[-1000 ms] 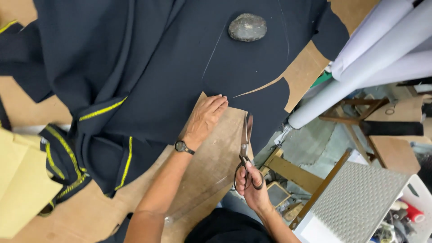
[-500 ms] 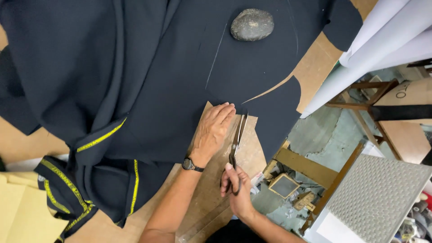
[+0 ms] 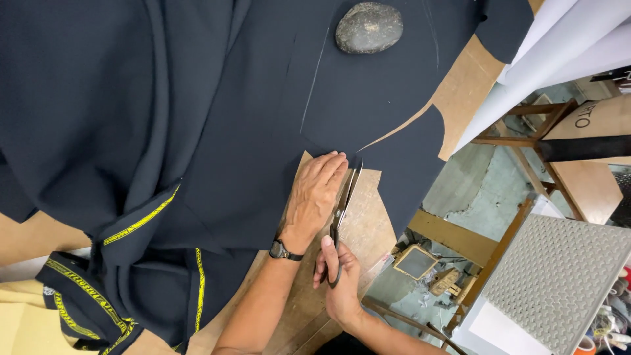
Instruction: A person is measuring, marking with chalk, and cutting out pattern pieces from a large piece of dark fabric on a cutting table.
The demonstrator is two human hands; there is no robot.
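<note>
Dark navy woven cloth (image 3: pixel 197 131) with yellow-lettered selvedge bands spreads across a brown wooden cutting table (image 3: pixel 368 223). A smooth, oval grey stone (image 3: pixel 369 27) rests on the cloth, with a thin chalk line running from beside it toward the hands. The left hand (image 3: pixel 315 197), a black wristwatch (image 3: pixel 284 251) at its wrist, presses flat on the cloth's cut edge, fingers spread, gripping nothing. Just beside it, the right hand (image 3: pixel 338 283) clasps the loops of long steel tailor's shears (image 3: pixel 343 210), whose blades point toward the stone and meet the cloth's edge.

Stone (image 3: pixel 369 27) on cloth (image 3: pixel 197 118); scissors (image 3: pixel 343 209) right of left hand (image 3: pixel 315 197).
</note>
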